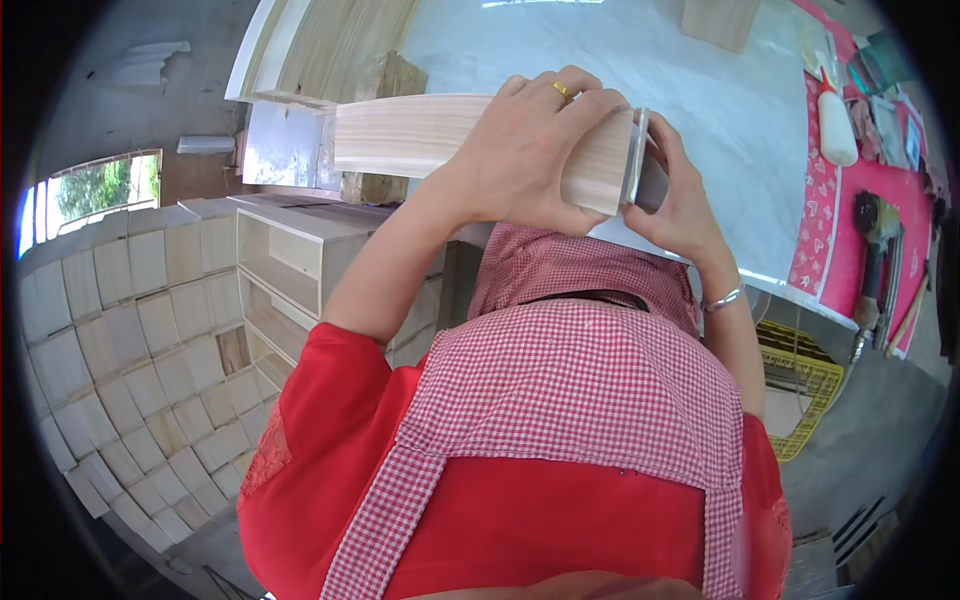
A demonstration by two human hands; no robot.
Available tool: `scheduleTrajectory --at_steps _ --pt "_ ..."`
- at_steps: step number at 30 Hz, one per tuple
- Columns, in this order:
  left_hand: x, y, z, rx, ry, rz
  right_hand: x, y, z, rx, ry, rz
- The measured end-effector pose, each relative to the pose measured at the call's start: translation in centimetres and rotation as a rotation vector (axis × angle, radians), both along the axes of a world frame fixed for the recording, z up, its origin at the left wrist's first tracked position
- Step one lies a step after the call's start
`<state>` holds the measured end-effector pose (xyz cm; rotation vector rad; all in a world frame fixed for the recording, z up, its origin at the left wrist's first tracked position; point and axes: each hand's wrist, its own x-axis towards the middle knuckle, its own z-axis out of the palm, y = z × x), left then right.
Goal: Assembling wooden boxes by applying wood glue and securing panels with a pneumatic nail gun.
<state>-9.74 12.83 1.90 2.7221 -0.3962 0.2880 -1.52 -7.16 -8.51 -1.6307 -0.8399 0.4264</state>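
My left fingers (597, 102) spanned the pale wooden piece (410, 128) from above; my right fingers (674, 148), curved, held a shiny-edged panel (635, 155) at its right end (joined or merely touching, I couldn't tell). I judged this an aligning step, calling next for even pressure. The wood, straight-grained and smooth-looking, was by the counter's (510, 50) near edge.

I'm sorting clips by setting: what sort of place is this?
Likely a woodworking workshop, judging by the stacked pale rectangular wooden pieces, the red-tipped white plastic squeeze bottle and the long pale wooden board under the left hand.
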Motion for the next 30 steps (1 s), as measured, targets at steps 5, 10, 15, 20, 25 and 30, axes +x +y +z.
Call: scheduleTrajectory --at_steps 5,10,15,20,25,30 --pt "0.6 -0.7 0.0 -0.035 0.091 0.037 -0.1 0.4 -0.3 0.032 0.001 0.019" --pt "0.9 -0.8 0.1 -0.037 0.122 0.059 0.0 0.3 0.1 0.001 0.008 0.04" --pt "1.2 -0.9 -0.2 -0.065 0.106 0.074 0.2 0.4 -0.1 0.002 -0.013 0.047" --pt "1.6 -1.1 -0.4 -0.064 0.1 0.077 0.3 0.2 -0.1 -0.012 -0.004 0.057" --pt "1.6 -0.9 -0.7 -0.058 0.118 0.074 0.5 0.2 0.2 -0.054 0.045 0.095" --pt "1.7 -0.9 -0.6 -0.058 0.139 0.07 0.3 0.3 0.0 -0.03 -0.025 0.039"
